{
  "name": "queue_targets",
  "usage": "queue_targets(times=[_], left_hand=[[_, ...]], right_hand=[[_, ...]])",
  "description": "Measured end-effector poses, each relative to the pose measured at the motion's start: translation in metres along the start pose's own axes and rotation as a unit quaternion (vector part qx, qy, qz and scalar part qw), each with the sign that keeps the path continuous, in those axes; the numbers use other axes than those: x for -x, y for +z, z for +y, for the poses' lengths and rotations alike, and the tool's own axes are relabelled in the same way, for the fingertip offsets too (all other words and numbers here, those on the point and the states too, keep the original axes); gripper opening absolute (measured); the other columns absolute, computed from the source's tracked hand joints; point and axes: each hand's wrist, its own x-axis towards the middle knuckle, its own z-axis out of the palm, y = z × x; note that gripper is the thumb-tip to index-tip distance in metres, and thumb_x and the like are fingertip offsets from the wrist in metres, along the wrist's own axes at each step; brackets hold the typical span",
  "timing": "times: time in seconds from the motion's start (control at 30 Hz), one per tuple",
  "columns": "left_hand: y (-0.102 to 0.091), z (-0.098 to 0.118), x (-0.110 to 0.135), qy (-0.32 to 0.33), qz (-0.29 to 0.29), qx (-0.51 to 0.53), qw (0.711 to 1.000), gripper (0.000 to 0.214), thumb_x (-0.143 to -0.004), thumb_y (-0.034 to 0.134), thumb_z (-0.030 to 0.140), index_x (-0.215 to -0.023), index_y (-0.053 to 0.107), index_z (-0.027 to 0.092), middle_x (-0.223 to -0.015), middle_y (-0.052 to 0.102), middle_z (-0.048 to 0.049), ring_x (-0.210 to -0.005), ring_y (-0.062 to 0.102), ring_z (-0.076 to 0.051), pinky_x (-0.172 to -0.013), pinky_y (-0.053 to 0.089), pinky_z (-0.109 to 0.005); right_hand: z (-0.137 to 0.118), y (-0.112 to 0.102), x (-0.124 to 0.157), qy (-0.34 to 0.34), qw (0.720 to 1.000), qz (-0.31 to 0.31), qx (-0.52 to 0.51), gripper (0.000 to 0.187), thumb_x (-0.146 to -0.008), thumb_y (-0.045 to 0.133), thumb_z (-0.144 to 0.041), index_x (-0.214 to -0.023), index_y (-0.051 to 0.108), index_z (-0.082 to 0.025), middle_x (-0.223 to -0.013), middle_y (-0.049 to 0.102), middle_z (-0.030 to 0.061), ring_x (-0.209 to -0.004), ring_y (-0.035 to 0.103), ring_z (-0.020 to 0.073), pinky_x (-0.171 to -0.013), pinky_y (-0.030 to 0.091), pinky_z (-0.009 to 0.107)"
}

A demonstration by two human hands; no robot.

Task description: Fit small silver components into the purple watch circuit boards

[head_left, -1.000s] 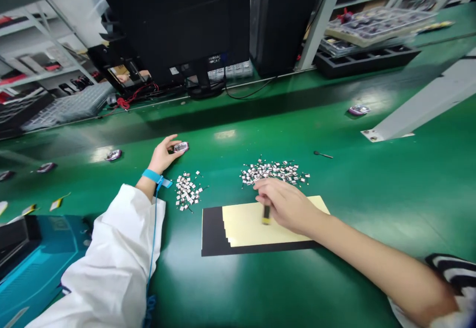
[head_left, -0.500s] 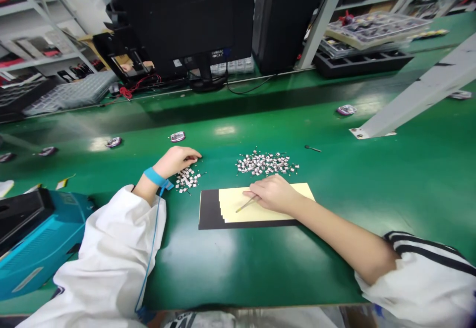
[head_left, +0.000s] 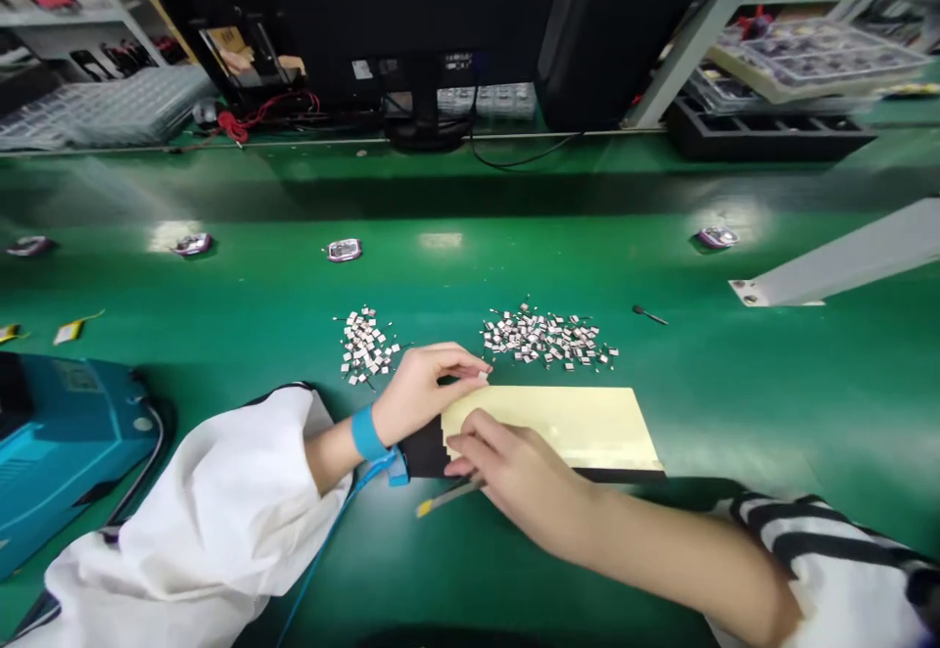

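My left hand (head_left: 426,389), with a blue wrist strap, is pinched shut on a tiny silver part at the top left corner of the yellow sheet stack (head_left: 565,423), which lies on a black card (head_left: 422,457). My right hand (head_left: 514,472) rests on the sheets' left edge, closed on a thin yellow-tipped tool (head_left: 441,501) that points left. Two heaps of small silver parts lie just beyond: a small heap (head_left: 365,347) on the left and a larger heap (head_left: 547,338) on the right.
On the green belt (head_left: 771,374) lie purple-rimmed devices (head_left: 344,250), (head_left: 192,244), (head_left: 717,237) and a small black pin (head_left: 650,314). A teal machine (head_left: 59,447) stands at the left. A monitor (head_left: 411,22) and part trays (head_left: 815,56) stand behind; a white frame leg (head_left: 837,261) crosses at right.
My left hand came away from the small heap and moved right to the sheets' corner, pinching a part. My right hand slid left along the sheets with the tool. The view dipped lower.
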Motion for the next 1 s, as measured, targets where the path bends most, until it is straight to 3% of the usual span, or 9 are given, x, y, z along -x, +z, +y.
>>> queue_targets(times=[0.27, 0.37, 0.43, 0.5, 0.6, 0.67, 0.77, 0.8, 1.0], left_hand=[[0.002, -0.007, -0.001, -0.032, 0.047, -0.010, 0.998, 0.006, -0.073, 0.063, 0.019, -0.076, 0.066, 0.014, -0.075, 0.065, -0.0026, -0.067, 0.060, -0.010, -0.060, 0.048, -0.017], [0.003, -0.005, -0.001, -0.037, 0.060, -0.019, 0.997, 0.007, -0.071, 0.065, 0.021, -0.073, 0.066, 0.014, -0.071, 0.064, -0.0021, -0.064, 0.059, -0.009, -0.058, 0.047, -0.017], [0.004, -0.006, -0.001, -0.037, 0.065, -0.028, 0.997, 0.008, -0.071, 0.066, 0.022, -0.072, 0.065, 0.014, -0.070, 0.064, -0.0017, -0.062, 0.059, -0.009, -0.056, 0.046, -0.017], [0.003, -0.006, -0.001, -0.030, 0.069, -0.037, 0.996, 0.008, -0.070, 0.066, 0.022, -0.072, 0.065, 0.014, -0.069, 0.064, -0.0013, -0.061, 0.059, -0.009, -0.054, 0.046, -0.016], [-0.001, -0.006, 0.000, -0.004, 0.078, -0.051, 0.996, 0.007, -0.070, 0.067, 0.020, -0.071, 0.065, 0.014, -0.068, 0.065, -0.0006, -0.060, 0.060, -0.008, -0.054, 0.046, -0.015], [-0.004, -0.005, 0.001, 0.021, 0.094, -0.068, 0.993, 0.006, -0.070, 0.066, 0.019, -0.071, 0.064, 0.014, -0.068, 0.064, -0.0004, -0.061, 0.060, -0.008, -0.056, 0.047, -0.015], [-0.005, -0.002, 0.004, 0.069, 0.112, -0.099, 0.986, 0.006, -0.071, 0.066, 0.019, -0.073, 0.064, 0.014, -0.069, 0.064, -0.0004, -0.062, 0.060, -0.008, -0.058, 0.048, -0.015], [-0.005, -0.001, 0.006, 0.087, 0.111, -0.110, 0.984, 0.006, -0.071, 0.065, 0.020, -0.073, 0.064, 0.014, -0.069, 0.063, -0.0005, -0.061, 0.059, -0.007, -0.057, 0.047, -0.015], [-0.001, 0.000, 0.010, 0.161, 0.108, -0.165, 0.967, 0.008, -0.075, 0.061, 0.019, -0.078, 0.062, 0.012, -0.069, 0.061, -0.0029, -0.062, 0.058, -0.008, -0.056, 0.046, -0.016]], right_hand=[[-0.020, 0.016, 0.000, -0.006, 0.989, 0.022, 0.148, 0.021, -0.076, 0.046, -0.001, -0.093, 0.059, 0.000, -0.074, 0.053, 0.0115, -0.061, 0.054, 0.0197, -0.040, 0.044, 0.030], [-0.019, 0.015, -0.003, 0.028, 0.997, 0.013, 0.073, 0.015, -0.074, 0.049, 0.001, -0.079, 0.061, -0.006, -0.066, 0.051, 0.0074, -0.060, 0.054, 0.0184, -0.038, 0.040, 0.027], [-0.014, 0.013, -0.007, 0.105, 0.992, -0.023, -0.063, 0.016, -0.068, 0.056, 0.004, -0.073, 0.059, -0.011, -0.066, 0.053, 0.0042, -0.061, 0.054, 0.0155, -0.043, 0.041, 0.024], [-0.005, 0.008, -0.012, 0.201, 0.959, -0.059, -0.190, 0.014, -0.065, 0.060, 0.001, -0.067, 0.058, -0.013, -0.065, 0.054, 0.0011, -0.058, 0.052, 0.0118, -0.049, 0.041, 0.022], [0.011, -0.003, -0.014, 0.285, 0.916, -0.062, -0.274, 0.015, -0.070, 0.059, -0.013, -0.057, 0.053, -0.013, -0.051, 0.046, -0.0030, -0.044, 0.040, 0.0064, -0.043, 0.032, 0.019], [0.024, -0.010, -0.014, 0.329, 0.871, -0.010, -0.366, 0.016, -0.072, 0.058, -0.023, -0.060, 0.056, -0.013, -0.051, 0.045, -0.0030, -0.043, 0.036, 0.0052, -0.040, 0.028, 0.018], [0.039, -0.016, -0.013, 0.370, 0.758, 0.130, -0.521, 0.020, -0.068, 0.064, -0.033, -0.068, 0.059, -0.014, -0.067, 0.057, 0.0012, -0.057, 0.050, 0.0080, -0.049, 0.037, 0.018], [0.042, -0.017, -0.014, 0.362, 0.737, 0.162, -0.548, 0.020, -0.066, 0.066, -0.032, -0.067, 0.059, -0.014, -0.072, 0.059, 0.0023, -0.065, 0.054, 0.0097, -0.055, 0.041, 0.019], [0.040, -0.014, -0.019, 0.324, 0.708, 0.171, -0.604, 0.013, -0.065, 0.068, -0.025, -0.066, 0.061, -0.014, -0.073, 0.062, 0.0019, -0.069, 0.057, 0.0091, -0.062, 0.045, 0.020]])
